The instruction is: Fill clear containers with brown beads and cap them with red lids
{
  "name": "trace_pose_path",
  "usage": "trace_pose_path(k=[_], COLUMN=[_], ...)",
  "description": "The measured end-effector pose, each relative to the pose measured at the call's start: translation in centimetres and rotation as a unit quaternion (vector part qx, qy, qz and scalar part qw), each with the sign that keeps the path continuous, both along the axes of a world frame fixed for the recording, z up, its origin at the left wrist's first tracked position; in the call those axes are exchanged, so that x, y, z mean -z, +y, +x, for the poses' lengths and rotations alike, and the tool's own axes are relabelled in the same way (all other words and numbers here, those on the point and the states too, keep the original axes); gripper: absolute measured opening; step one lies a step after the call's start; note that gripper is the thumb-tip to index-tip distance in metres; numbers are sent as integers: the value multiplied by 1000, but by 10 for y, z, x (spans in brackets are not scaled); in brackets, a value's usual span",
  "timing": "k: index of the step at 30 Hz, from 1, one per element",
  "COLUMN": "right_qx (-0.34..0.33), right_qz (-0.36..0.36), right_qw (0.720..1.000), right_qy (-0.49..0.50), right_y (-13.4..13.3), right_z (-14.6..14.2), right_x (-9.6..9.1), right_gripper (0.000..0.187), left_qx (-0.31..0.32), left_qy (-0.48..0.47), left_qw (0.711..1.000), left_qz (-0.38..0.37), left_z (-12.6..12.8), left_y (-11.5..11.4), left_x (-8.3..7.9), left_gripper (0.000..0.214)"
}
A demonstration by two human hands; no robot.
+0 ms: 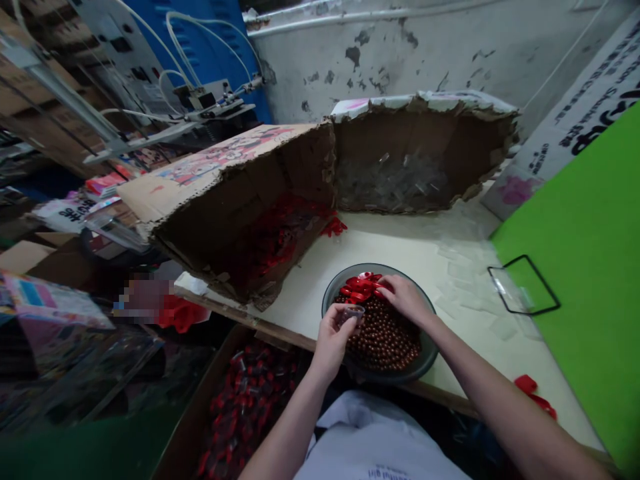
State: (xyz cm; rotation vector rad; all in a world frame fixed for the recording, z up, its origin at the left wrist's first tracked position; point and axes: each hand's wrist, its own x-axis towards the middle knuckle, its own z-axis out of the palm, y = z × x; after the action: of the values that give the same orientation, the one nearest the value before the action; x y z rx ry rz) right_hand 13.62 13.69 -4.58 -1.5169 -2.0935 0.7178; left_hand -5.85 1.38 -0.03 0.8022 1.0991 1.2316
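A grey round basin [429, 359] in front of me is filled with small shiny brown balls [386, 341]. Red plastic caps [358, 288] lie heaped on the balls at its far side. Over the basin's left part, my left hand [327, 340] is closed around a small clear plastic cup [356, 311]; what the cup contains is too small to make out. My right hand [405, 299] reaches in from the right, its fingertips pinched at a red cap on the edge of the heap. The fingers partly hide that cap.
Behind the basin, one cut-open cardboard box [295, 157] holds red pieces, another [465, 143] clear plastic pieces. Clear pieces [463, 273] and a black wire frame [556, 297] lie right, beside a green panel [590, 267]. Filled red-capped containers [250, 393] fill a low box at left.
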Motion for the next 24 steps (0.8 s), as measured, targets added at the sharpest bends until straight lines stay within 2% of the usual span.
trace_pose_path(k=[3, 5, 6, 9, 11, 16, 19, 22, 24], right_qx=[-5, 2, 10, 34, 28, -4, 5, -20, -36], right_qz=[-38, -104, -152, -294, -341, -401, -435, -484, -507], right_qw=[997, 981, 964, 887, 864, 834, 786, 733, 715], right_qy=[70, 162, 220, 354, 369, 378, 439, 477, 480], right_y=[-11, -23, -30, -51, -62, -76, -79, -82, -83], right_z=[14, 20, 22, 25, 26, 20, 12, 4, 1], right_x=[-10, -18, -23, -35, -41, -48, -53, -56, -56], right_gripper=[31, 39, 42, 45, 43, 36, 29, 28, 28], left_qx=[-2, -2, 1, 25, 46, 76, 81, 120, 143], left_qy=[12, 16, 15, -17, -59, -131, -144, -151, -141], left_qw=[1000, 1000, 1000, 999, 996, 987, 986, 981, 979], left_qz=[7, 14, 19, 45, 55, 44, 36, 31, 29], left_z=[2, 4, 6, 11, 15, 19, 18, 17, 16], left_y=[6, 9, 11, 15, 17, 18, 17, 14, 12], left_x=[2, 1, 0, -4, -8, -15, -17, -18, -20], left_gripper=[22, 21, 21, 21, 21, 27, 28, 27, 27])
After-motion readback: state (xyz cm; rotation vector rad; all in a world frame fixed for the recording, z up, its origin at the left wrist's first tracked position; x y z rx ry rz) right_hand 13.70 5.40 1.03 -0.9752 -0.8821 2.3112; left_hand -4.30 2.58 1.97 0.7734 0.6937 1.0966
